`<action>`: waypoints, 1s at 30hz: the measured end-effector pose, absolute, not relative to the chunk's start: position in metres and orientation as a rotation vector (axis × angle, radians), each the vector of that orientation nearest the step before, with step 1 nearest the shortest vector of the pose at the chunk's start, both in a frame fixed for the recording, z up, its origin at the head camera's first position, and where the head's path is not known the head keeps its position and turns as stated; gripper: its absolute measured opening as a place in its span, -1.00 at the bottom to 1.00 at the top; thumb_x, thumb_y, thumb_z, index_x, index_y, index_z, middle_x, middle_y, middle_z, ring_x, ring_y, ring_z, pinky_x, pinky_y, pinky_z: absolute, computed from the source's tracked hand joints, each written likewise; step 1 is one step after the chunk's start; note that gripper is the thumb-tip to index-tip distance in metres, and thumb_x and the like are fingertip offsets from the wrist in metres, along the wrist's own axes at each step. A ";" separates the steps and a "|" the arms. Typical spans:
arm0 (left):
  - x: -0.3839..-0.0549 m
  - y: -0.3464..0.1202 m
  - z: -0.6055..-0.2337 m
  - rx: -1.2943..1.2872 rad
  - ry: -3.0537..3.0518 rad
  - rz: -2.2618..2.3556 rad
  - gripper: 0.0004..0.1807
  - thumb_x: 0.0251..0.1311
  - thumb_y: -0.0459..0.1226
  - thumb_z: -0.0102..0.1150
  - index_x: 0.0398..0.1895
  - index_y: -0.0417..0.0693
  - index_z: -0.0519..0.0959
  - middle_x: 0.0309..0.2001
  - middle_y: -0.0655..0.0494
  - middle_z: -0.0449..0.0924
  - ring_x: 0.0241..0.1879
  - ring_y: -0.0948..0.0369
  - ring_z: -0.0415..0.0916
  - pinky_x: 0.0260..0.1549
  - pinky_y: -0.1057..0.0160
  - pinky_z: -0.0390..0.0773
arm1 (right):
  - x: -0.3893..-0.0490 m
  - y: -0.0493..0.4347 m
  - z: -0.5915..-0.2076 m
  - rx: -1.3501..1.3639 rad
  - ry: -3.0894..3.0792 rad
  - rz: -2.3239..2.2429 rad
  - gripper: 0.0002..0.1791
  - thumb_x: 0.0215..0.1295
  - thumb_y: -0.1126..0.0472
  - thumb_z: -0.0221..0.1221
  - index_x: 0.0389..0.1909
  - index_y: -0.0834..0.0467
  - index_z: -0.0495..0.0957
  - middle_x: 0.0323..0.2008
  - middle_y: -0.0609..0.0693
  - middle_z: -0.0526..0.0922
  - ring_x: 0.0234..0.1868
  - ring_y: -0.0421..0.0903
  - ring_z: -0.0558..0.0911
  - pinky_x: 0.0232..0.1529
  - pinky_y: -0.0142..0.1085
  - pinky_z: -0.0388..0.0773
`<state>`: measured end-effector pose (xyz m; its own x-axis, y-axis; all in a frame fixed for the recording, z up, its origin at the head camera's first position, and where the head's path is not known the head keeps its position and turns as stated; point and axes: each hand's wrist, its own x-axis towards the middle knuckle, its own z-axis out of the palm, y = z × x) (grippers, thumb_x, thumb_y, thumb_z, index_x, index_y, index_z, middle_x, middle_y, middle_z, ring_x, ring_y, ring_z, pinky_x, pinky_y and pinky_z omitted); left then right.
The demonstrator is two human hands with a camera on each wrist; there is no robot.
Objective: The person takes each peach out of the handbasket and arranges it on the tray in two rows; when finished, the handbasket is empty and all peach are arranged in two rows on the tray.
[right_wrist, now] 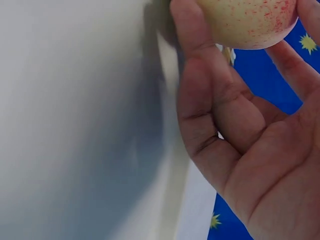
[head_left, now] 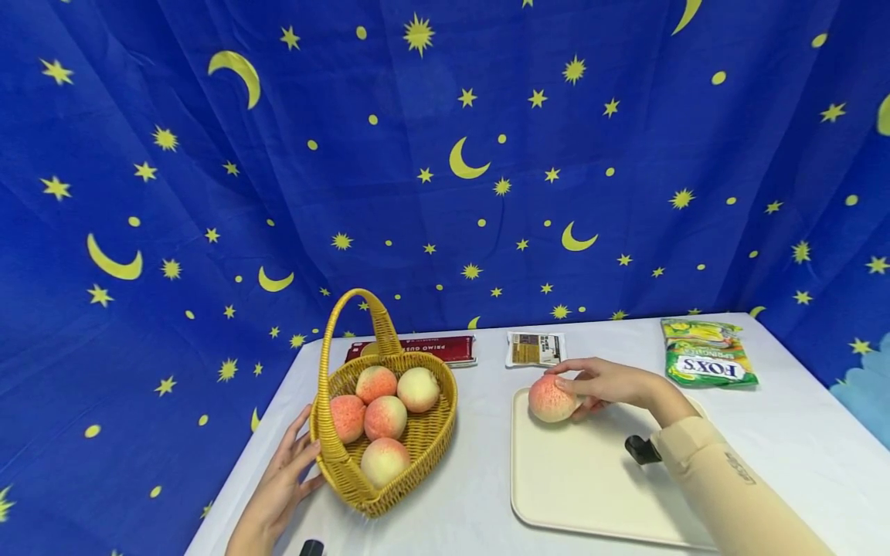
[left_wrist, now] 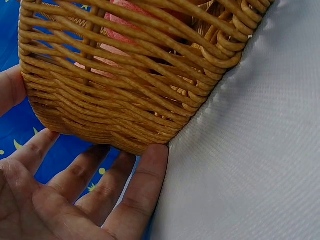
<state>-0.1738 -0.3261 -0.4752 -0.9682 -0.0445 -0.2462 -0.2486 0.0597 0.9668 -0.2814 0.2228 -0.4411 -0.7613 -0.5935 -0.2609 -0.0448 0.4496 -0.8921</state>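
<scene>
My right hand (head_left: 610, 382) pinches a pink-and-cream peach (head_left: 552, 399) between thumb and fingers, over the far left corner of a cream tray (head_left: 577, 486). In the right wrist view the peach (right_wrist: 245, 22) shows at the top, with the fingertips around it. On the left stands a yellow wicker basket (head_left: 434, 455) with a tall handle, and several peaches (head_left: 385, 418) lie inside. My left hand (head_left: 278, 479) is at the basket's left side. Close up in the left wrist view, its spread, mostly straight fingers (left_wrist: 145, 185) touch the woven wall.
Behind the basket lies a dark red packet (head_left: 452, 349). A small white-and-brown packet (head_left: 536, 349) is beyond the tray, and a green FOX'S bag (head_left: 709, 355) sits at the far right. A blue star-patterned curtain (head_left: 445, 208) hangs behind the white table (head_left: 480, 494).
</scene>
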 end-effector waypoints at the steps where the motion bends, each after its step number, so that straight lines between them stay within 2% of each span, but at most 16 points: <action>1: -0.174 -0.326 -0.475 -0.302 2.173 2.034 -0.07 0.60 -0.05 0.11 0.80 0.32 -0.22 0.77 -0.23 -0.21 0.69 -0.24 -0.06 0.41 -0.41 0.45 | -0.281 0.224 -0.442 -0.526 2.152 -1.304 -0.33 0.67 -0.02 0.12 0.59 0.26 0.29 -0.03 0.18 0.76 -0.18 0.06 0.84 -0.32 -0.34 0.56; 5: -0.173 -0.326 -0.475 -0.299 2.179 2.035 -0.08 0.61 -0.06 0.10 0.80 0.32 -0.21 0.77 -0.24 -0.20 0.70 -0.24 -0.06 0.41 -0.43 0.43 | -0.281 0.229 -0.447 -0.507 2.158 -1.317 -0.32 0.68 -0.04 0.10 0.61 0.23 0.26 -0.02 0.20 0.77 -0.18 0.03 0.84 -0.35 -0.36 0.53; 13: -0.174 -0.326 -0.475 -0.297 2.154 2.039 -0.08 0.61 -0.03 0.11 0.80 0.34 -0.21 0.78 -0.22 -0.24 0.71 -0.25 -0.12 0.44 -0.45 0.40 | -0.278 0.231 -0.453 -0.531 2.150 -1.330 -0.22 0.50 0.03 0.31 0.60 0.21 0.29 -0.10 0.15 0.70 -0.29 -0.01 0.69 -0.35 -0.33 0.59; 18: -0.174 -0.327 -0.476 -0.293 2.154 2.044 -0.09 0.62 -0.05 0.09 0.80 0.35 -0.22 0.78 -0.21 -0.24 0.70 -0.22 -0.10 0.43 -0.42 0.42 | -0.279 0.228 -0.456 -0.564 2.161 -1.346 -0.25 0.47 0.07 0.33 0.57 0.23 0.33 -0.13 0.12 0.68 -0.36 -0.08 0.62 -0.37 -0.35 0.55; 30: -0.174 -0.327 -0.477 -0.286 2.157 2.035 -0.09 0.61 -0.03 0.10 0.80 0.37 -0.21 0.78 -0.20 -0.26 0.72 -0.23 -0.13 0.44 -0.43 0.41 | -0.279 0.213 -0.460 -0.587 2.172 -1.379 -0.22 0.45 0.09 0.35 0.59 0.22 0.31 -0.04 0.13 0.67 -0.30 -0.07 0.67 -0.38 -0.35 0.57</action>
<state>-0.1742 -0.3274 -0.4766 -0.9686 -0.0283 -0.2471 -0.2483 0.0545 0.9671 -0.2792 0.2132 -0.4603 -0.7835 -0.5953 -0.1782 -0.0917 0.3945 -0.9143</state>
